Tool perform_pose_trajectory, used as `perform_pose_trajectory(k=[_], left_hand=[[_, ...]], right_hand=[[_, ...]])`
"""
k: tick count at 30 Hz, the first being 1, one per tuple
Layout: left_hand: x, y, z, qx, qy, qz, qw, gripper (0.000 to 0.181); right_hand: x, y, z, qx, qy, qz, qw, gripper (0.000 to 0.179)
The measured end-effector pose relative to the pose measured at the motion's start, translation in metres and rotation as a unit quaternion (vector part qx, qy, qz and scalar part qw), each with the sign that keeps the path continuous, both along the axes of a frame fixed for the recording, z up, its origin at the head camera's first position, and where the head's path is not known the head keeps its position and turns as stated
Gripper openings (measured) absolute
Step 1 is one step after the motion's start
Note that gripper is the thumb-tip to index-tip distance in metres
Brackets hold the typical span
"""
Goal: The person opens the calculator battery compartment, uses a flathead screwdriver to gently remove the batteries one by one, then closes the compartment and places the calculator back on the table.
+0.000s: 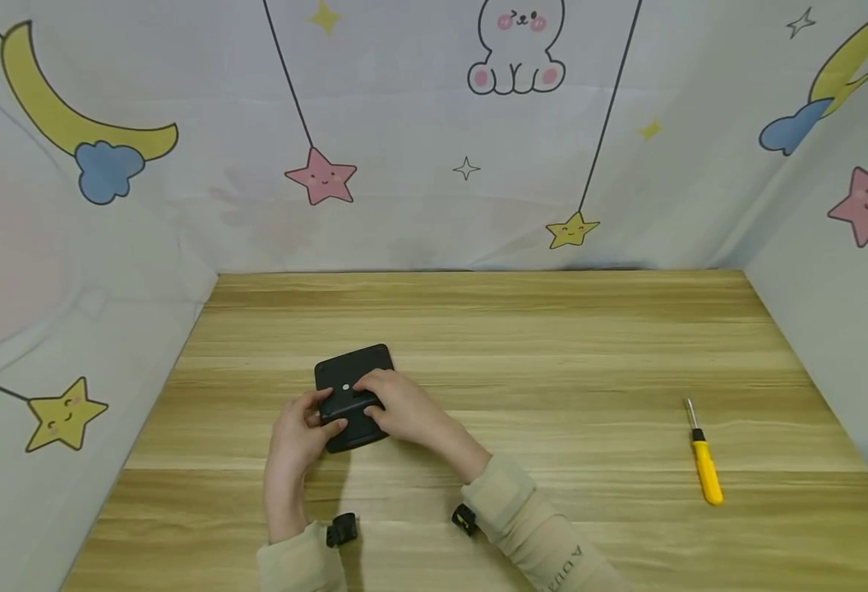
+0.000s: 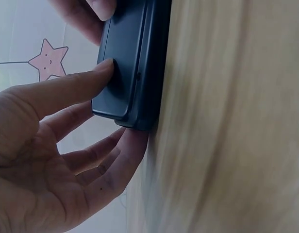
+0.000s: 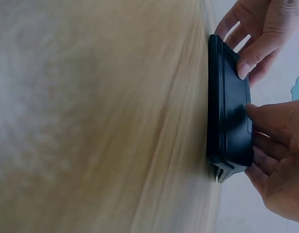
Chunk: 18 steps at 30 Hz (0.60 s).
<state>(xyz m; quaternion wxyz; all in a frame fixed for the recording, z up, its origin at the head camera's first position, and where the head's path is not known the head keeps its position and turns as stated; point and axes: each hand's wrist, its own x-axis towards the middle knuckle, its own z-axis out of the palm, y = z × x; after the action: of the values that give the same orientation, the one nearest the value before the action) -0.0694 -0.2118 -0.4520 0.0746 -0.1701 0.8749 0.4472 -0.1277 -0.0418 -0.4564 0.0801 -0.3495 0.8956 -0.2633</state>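
Observation:
A flat black device (image 1: 356,362) lies on the table left of centre, turned slightly. It has a raised back part, a lower front part and a small white dot on top; its exact kind cannot be told. My left hand (image 1: 297,436) grips its left edge, thumb on top and fingers along the side. At the right edge my right hand (image 1: 408,409) holds it, thumb near the step and index finger reaching over the top beside the dot. In the left wrist view the left thumb presses on the device (image 2: 123,73). The right wrist view shows the device's (image 3: 229,111) near side and both thumbs on it.
A screwdriver (image 1: 706,469) with a yellow handle lies far to the right, its metal shaft pointing away. The wooden table (image 1: 537,353) is bordered by white printed cloth (image 1: 419,222) at the back and both sides. Black wrist cameras (image 1: 342,529) sit at both cuffs.

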Motion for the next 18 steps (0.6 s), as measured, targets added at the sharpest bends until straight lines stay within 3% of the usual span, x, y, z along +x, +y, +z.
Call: perform_pose_trajectory(k=[18], left_hand=[[0.0005, 0.0002, 0.0001, 0.015, 0.001, 0.001, 0.9999, 0.058]], right_hand=[[0.0006, -0.0037, 0.0000, -0.001, 0.020, -0.032, 0.9993, 0.025]])
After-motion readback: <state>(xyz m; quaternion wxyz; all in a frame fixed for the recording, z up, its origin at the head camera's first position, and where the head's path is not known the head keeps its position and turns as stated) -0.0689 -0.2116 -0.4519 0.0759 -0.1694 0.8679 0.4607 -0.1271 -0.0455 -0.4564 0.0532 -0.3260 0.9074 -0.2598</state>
